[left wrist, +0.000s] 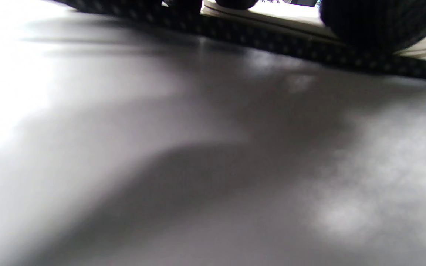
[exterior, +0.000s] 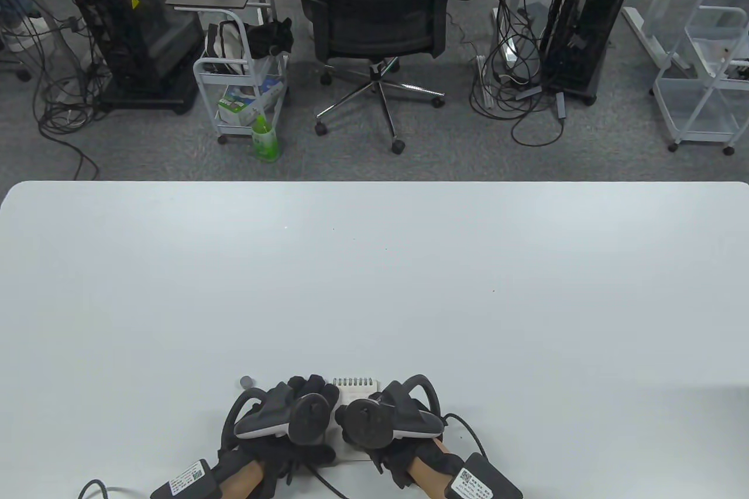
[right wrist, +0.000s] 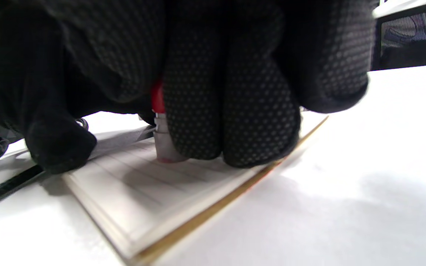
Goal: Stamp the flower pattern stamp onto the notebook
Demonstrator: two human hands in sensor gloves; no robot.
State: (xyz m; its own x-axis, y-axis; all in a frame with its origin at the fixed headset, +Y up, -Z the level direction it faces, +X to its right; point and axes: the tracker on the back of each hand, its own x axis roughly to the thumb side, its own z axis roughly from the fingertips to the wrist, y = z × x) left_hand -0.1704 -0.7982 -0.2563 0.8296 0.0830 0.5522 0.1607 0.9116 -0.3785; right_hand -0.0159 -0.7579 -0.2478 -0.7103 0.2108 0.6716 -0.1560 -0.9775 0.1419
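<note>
Small red-and-grey stamp (right wrist: 159,125) pinched upright in right hand (right wrist: 213,85), face pressed on lined notebook (right wrist: 150,195) at near counter (exterior: 374,288) edge. Left hand (exterior: 287,411) resting on notebook's left side; finger pose unclear. Likely light, rigid; best gripped around barrel. Thin pages liable to shift.

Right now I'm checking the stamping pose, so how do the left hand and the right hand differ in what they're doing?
The right hand grips the stamp, its base down on the lined page of the notebook; the left hand holds no tool. In the table view, the left hand lies at the notebook's left side, the right hand over its right part. The right hand's fingers curl around the stamp; how the left's lie is unclear. Both wear black gloves with trackers.
</note>
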